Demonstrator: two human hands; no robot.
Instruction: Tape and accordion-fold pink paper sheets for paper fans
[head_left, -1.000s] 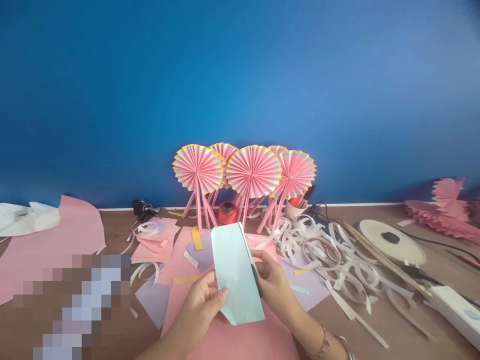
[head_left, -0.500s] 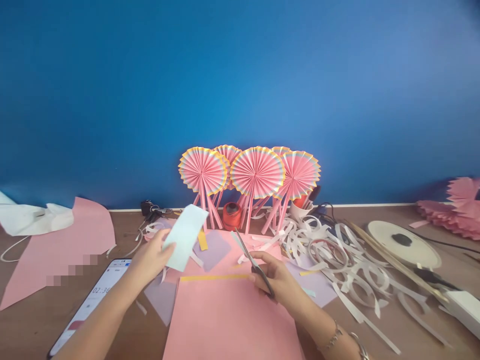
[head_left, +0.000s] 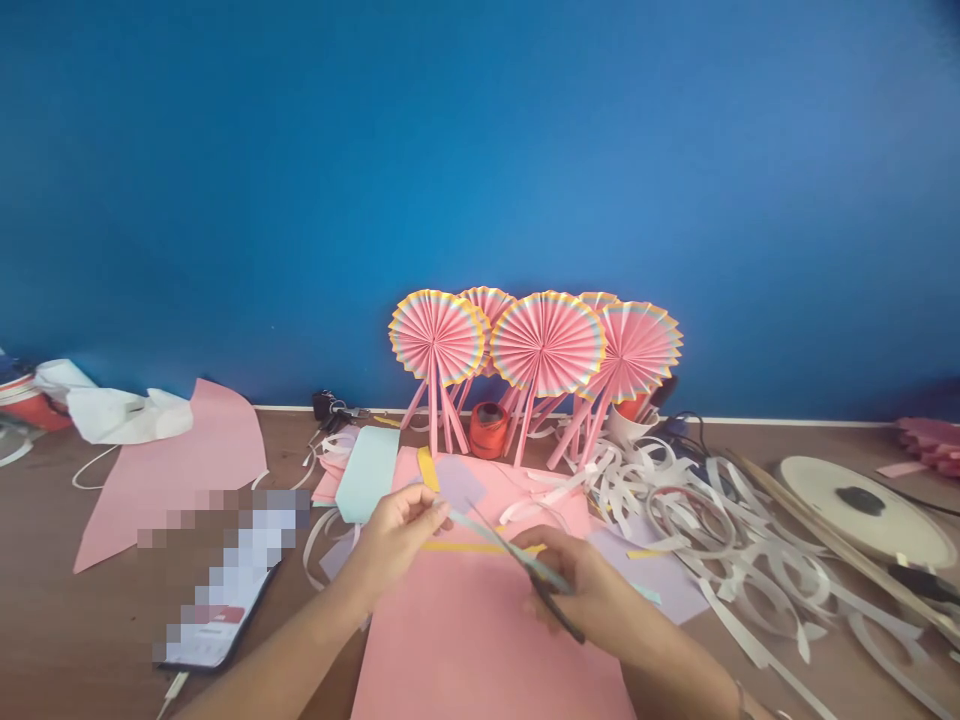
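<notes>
My left hand (head_left: 397,525) is closed in a pinch on the end of a thin pale-blue paper strip (head_left: 480,527). The strip runs right towards my right hand (head_left: 600,595). My right hand is closed on a pair of dark-handled scissors (head_left: 559,608), whose blades point up-left along the strip. Both hands hover over a large pink sheet (head_left: 480,650). A pale-blue folded paper (head_left: 367,470) lies flat on the table just beyond my left hand, and neither hand touches it.
Several pink pleated paper fans (head_left: 544,345) lean against the blue wall, with an orange-red spool (head_left: 487,430) at their base. Curled white paper strips (head_left: 675,500) and a white disc (head_left: 862,500) lie at the right. A phone (head_left: 225,590), a pink sheet (head_left: 187,460) and a white bag (head_left: 120,415) lie at the left.
My left hand has laid the pale-blue paper on the table and come back to pinch a thin strip at the scissors. The view has shifted left.
</notes>
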